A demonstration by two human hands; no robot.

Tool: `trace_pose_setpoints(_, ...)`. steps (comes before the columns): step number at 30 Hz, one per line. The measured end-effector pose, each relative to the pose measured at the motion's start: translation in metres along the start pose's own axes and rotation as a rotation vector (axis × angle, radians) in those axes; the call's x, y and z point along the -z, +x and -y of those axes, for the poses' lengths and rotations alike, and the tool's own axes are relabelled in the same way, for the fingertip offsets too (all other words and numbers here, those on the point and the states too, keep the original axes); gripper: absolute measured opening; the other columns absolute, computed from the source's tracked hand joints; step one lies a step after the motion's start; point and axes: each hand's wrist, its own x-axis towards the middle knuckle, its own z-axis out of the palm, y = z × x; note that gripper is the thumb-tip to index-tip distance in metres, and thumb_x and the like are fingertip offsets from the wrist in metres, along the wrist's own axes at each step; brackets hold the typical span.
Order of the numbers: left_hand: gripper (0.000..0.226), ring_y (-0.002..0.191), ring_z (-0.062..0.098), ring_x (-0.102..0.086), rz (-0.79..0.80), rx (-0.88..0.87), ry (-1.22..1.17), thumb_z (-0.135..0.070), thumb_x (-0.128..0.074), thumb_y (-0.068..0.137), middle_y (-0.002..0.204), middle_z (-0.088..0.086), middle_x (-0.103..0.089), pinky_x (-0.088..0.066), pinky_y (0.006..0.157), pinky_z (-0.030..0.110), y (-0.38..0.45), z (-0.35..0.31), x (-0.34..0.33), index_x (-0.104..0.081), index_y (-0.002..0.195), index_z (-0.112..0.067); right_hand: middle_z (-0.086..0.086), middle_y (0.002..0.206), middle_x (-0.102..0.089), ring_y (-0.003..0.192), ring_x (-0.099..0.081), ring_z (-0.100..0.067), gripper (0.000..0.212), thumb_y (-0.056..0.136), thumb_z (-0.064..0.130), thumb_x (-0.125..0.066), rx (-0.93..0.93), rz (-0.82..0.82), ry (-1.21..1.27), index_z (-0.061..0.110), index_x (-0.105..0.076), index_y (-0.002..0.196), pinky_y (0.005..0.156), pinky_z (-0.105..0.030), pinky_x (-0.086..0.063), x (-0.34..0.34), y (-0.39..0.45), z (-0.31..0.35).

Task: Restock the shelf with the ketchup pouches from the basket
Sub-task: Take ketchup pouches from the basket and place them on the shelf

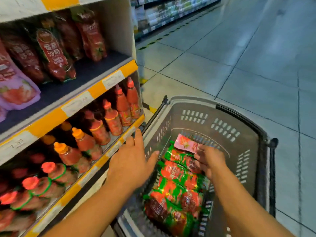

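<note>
Ketchup pouches lie stacked in the grey basket, at 3 o'clock from the shelf. Right hand apparently grips the top pouch; left hand hovers spread-fingered.

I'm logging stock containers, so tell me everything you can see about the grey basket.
The basket is grey plastic with slotted vent holes in its walls and a rounded rim. A dark handle lies folded along the far rim. It stands on the tiled floor beside the shelf, its near end out of frame. Inside lie red-and-green pouches and one pink pouch. The right hand reaches in among them; the left hand hovers at its left rim.
</note>
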Motion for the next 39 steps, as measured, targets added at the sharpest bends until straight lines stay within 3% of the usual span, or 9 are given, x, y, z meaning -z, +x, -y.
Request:
trace_pose_setpoints(5,0.096,0.125,0.028,-0.062,-0.001,0.025,0.090,-0.080,-0.028,0.093,0.161,0.004,-0.038,-0.055,0.081,0.042,-0.005,-0.007,0.009,-0.006,0.164,-0.018,-0.005,0.066,-0.038,0.052,-0.038,-0.019,0.025,0.106,0.030,-0.050,-0.292,0.128,0.062,0.016,-0.052,0.126,0.057,-0.025,-0.036,-0.009,0.041,-0.022)
trace_pose_setpoints(7,0.097,0.121,0.028,-0.065,-0.023,0.028,0.097,-0.080,-0.028,0.092,0.159,0.003,-0.040,-0.056,0.078,0.041,-0.006,-0.006,0.009,-0.007,0.163,-0.018,-0.023,0.077,-0.057,0.068,-0.064,-0.028,0.037,0.105,0.031,-0.053,-0.324,0.134,0.152,0.013,-0.052,0.138,0.072,-0.029,-0.054,-0.016,0.053,-0.027)
trace_pose_setpoints(11,0.095,0.112,0.028,-0.068,-0.052,0.004,0.132,-0.081,-0.028,0.092,0.152,0.002,-0.046,-0.055,0.073,0.040,-0.007,-0.005,0.006,-0.010,0.162,-0.019,-0.016,0.085,-0.066,0.076,-0.070,-0.024,0.013,0.105,0.024,-0.062,-0.306,0.020,0.410,0.011,-0.061,0.105,0.077,-0.036,-0.064,-0.021,0.072,-0.033)
trace_pose_setpoints(14,0.096,0.112,0.026,-0.068,-0.065,0.004,0.141,-0.082,-0.026,0.093,0.154,0.002,-0.044,-0.054,0.070,0.038,-0.009,-0.005,0.006,-0.007,0.163,-0.019,-0.020,0.117,-0.066,0.110,-0.068,-0.031,0.026,0.104,0.021,-0.065,-0.308,-0.032,0.611,0.008,-0.061,0.126,0.106,-0.045,-0.056,-0.022,0.080,-0.043)
trace_pose_setpoints(19,0.097,0.117,0.025,-0.066,-0.080,0.003,0.152,-0.083,-0.024,0.092,0.154,0.001,-0.042,-0.055,0.073,0.039,-0.009,-0.007,0.007,-0.004,0.163,-0.019,-0.020,0.137,-0.065,0.126,-0.066,-0.034,0.023,0.103,0.022,-0.066,-0.275,-0.098,0.556,0.005,-0.061,0.117,0.104,-0.043,-0.057,-0.013,0.091,-0.053)
trace_pose_setpoints(24,0.099,0.116,0.025,-0.065,-0.067,0.000,0.179,-0.083,-0.021,0.091,0.151,0.002,-0.044,-0.054,0.072,0.038,-0.009,-0.005,0.005,-0.003,0.163,-0.018,-0.008,0.092,-0.071,0.068,-0.067,-0.017,0.014,0.098,0.022,-0.067,-0.066,-0.215,0.314,0.008,-0.068,0.098,0.050,-0.023,-0.053,-0.012,0.080,-0.040)
trace_pose_setpoints(27,0.099,0.114,0.025,-0.065,-0.050,0.004,0.179,-0.083,-0.022,0.092,0.147,0.003,-0.045,-0.054,0.071,0.039,-0.009,-0.007,0.007,-0.003,0.163,-0.017,-0.005,0.083,-0.072,0.073,-0.067,-0.023,0.007,0.094,0.010,-0.071,0.095,-0.402,0.168,0.004,-0.074,0.098,0.064,-0.033,-0.051,-0.027,0.056,-0.013)
trace_pose_setpoints(33,0.099,0.126,0.023,-0.055,-0.047,-0.020,0.069,-0.081,-0.025,0.094,0.149,0.002,-0.041,-0.052,0.088,0.038,-0.012,-0.009,0.016,0.000,0.164,-0.016,-0.008,0.087,-0.077,0.078,-0.068,-0.024,0.019,0.095,0.021,-0.075,0.598,-0.232,-0.280,0.022,-0.070,0.077,0.074,-0.038,-0.052,-0.025,-0.005,0.024)
trace_pose_setpoints(39,0.098,0.159,0.016,-0.012,0.003,-0.034,-0.200,-0.080,-0.028,0.095,0.174,-0.006,-0.004,-0.032,0.121,0.042,-0.015,-0.004,0.026,0.010,0.165,-0.022,0.009,0.093,-0.081,0.088,-0.075,-0.014,0.012,0.099,0.022,-0.071,0.757,0.141,-0.131,0.031,-0.076,0.094,0.081,-0.038,-0.060,-0.030,-0.082,0.064)
